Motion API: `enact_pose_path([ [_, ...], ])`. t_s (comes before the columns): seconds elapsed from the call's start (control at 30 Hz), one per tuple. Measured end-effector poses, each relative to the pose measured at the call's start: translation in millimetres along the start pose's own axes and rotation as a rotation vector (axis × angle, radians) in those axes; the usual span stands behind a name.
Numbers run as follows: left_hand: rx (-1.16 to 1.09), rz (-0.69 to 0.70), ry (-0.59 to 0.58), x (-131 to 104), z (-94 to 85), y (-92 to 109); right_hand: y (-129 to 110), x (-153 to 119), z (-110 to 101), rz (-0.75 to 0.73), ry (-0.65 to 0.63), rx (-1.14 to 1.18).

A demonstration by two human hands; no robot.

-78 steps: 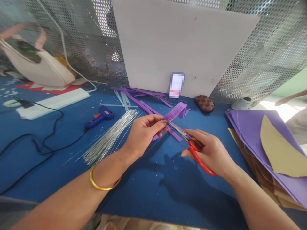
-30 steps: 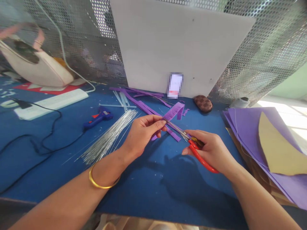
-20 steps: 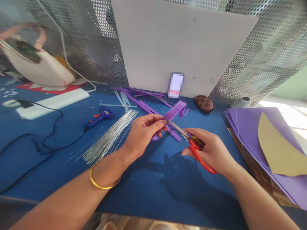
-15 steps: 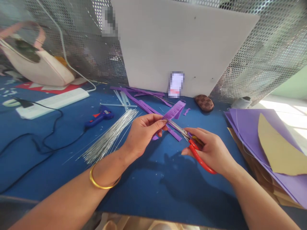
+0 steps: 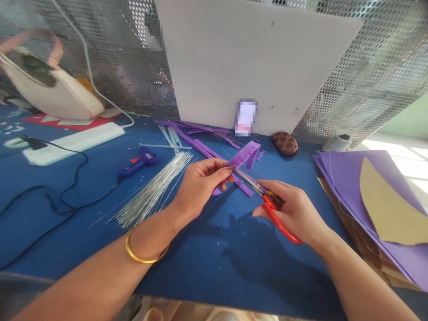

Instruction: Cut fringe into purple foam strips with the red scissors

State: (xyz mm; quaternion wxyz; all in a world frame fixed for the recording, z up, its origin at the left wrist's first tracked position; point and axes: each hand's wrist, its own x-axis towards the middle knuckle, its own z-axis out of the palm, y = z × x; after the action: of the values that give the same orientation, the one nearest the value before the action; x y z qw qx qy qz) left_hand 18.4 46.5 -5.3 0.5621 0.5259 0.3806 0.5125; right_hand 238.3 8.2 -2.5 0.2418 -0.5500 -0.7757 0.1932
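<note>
Between its thumb and fingers, my left hand (image 5: 203,185) pinches a folded purple strip (image 5: 245,154) whose free end sticks up and bends down to the right. My right hand (image 5: 294,207) is closed round the red-handled scissors (image 5: 279,223). The scissor blades reach the strip right beside my left fingertips. Further purple strips (image 5: 200,147) lie on the blue table (image 5: 214,272) behind and beneath my left hand. To the left of that hand lies a bundle of thin silvery wires (image 5: 154,189).
A blue glue gun (image 5: 138,162) with a black cable, a white power strip (image 5: 73,145) and a pale handbag (image 5: 67,91) are on the left. A phone (image 5: 245,118) leans on a white board (image 5: 261,58), near a checked pouch (image 5: 285,143). Purple sheets (image 5: 351,178) lie right.
The free end of the purple strip has shifted slightly right, and its fold looks wider. Both hands have stayed nearly in place.
</note>
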Motion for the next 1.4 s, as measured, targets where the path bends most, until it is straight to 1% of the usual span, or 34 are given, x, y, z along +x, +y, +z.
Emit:
enact_pose_path([
  [0.63,-0.012,-0.004,-0.001,0.7,-1.2,-1.2,1.8,-2.0,-1.7,-0.016,0.010,-0.018],
  [0.83,-0.007,-0.026,-0.006,0.7,-1.5,-0.1,2.4,-1.2,-2.2,0.003,-0.003,-0.005],
  [1.1,-0.036,-0.068,-0.013,0.6,-1.4,1.9,3.5,-1.7,-4.0,-0.007,0.010,-0.030],
  [1.4,0.028,-0.074,0.014,-0.8,-0.4,3.4,3.5,0.1,-3.3,-0.014,0.019,-0.034],
])
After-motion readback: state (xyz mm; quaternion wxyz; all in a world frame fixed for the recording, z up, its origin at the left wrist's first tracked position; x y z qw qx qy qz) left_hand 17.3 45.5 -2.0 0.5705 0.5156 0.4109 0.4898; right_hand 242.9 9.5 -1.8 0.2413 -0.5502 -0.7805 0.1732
